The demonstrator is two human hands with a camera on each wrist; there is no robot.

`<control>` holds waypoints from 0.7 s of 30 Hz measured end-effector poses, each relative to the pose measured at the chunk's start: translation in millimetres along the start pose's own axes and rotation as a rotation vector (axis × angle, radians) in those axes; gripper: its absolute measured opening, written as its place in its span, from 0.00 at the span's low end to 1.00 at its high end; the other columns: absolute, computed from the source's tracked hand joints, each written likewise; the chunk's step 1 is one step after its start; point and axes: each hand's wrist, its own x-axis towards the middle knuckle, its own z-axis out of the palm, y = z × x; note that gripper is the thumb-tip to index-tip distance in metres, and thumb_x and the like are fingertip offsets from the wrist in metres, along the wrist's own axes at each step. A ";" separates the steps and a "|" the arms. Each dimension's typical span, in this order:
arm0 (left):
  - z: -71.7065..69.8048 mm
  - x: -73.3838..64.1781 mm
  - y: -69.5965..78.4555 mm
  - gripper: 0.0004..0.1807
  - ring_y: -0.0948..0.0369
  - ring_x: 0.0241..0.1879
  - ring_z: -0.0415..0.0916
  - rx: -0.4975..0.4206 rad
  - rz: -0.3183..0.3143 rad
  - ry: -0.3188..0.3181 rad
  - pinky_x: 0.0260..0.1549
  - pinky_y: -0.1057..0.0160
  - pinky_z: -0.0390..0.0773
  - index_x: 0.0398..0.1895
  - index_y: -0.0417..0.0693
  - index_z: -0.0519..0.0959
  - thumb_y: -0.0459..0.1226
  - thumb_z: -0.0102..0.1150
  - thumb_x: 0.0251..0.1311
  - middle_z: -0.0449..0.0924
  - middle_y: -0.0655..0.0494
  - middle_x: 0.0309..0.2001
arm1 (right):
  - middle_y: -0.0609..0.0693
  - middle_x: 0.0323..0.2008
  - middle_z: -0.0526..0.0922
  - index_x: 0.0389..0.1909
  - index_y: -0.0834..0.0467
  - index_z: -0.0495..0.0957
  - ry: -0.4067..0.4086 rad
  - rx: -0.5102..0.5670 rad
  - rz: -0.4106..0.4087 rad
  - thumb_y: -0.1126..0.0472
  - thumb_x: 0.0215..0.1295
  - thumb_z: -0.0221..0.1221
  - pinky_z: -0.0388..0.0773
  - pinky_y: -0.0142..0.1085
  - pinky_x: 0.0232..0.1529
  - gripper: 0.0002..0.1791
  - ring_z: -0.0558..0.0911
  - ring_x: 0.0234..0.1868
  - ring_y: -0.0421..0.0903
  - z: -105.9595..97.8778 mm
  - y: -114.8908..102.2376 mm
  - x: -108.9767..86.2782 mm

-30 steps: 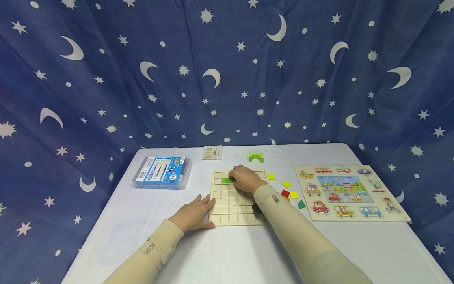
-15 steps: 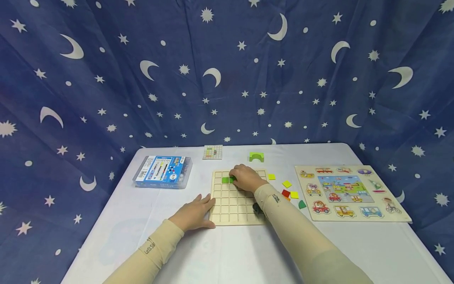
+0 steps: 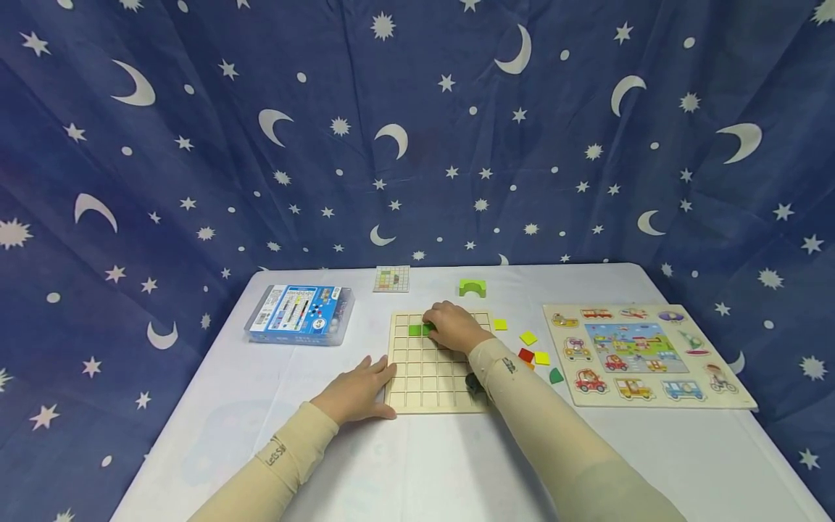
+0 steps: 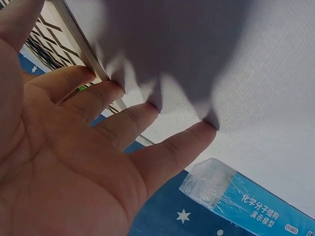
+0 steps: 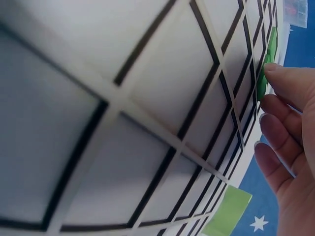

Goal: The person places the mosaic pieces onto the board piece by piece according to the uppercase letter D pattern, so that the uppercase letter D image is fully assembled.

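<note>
A pale wooden grid board (image 3: 417,377) lies on the white table in front of me. My right hand (image 3: 453,326) reaches over its far part, thumb and fingers pinching a dark green tile (image 5: 262,81) down at the grid. Directly left of it, a lighter green tile (image 3: 414,330) sits in the grid. My left hand (image 3: 355,391) rests by the board's left edge with fingers spread. In the left wrist view its fingertips (image 4: 209,125) touch the white cloth, and one finger lies along the board's edge.
Yellow tiles (image 3: 528,338), a red tile (image 3: 525,355) and a green quarter-round piece (image 3: 555,375) lie right of the board. Behind are a pattern card (image 3: 391,279) and a green arch block (image 3: 472,288). A boxed kit (image 3: 300,316) stands left, a picture puzzle (image 3: 639,362) right.
</note>
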 end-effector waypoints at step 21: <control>3.1 2.6 -1.8 0.50 0.35 0.70 0.57 -0.015 0.001 0.000 0.61 0.37 0.68 0.71 0.44 0.67 0.59 0.70 0.48 0.62 0.41 0.72 | 0.54 0.47 0.82 0.54 0.59 0.81 -0.023 -0.004 0.233 0.58 0.66 0.64 0.76 0.49 0.56 0.17 0.80 0.50 0.53 -33.4 81.8 -87.3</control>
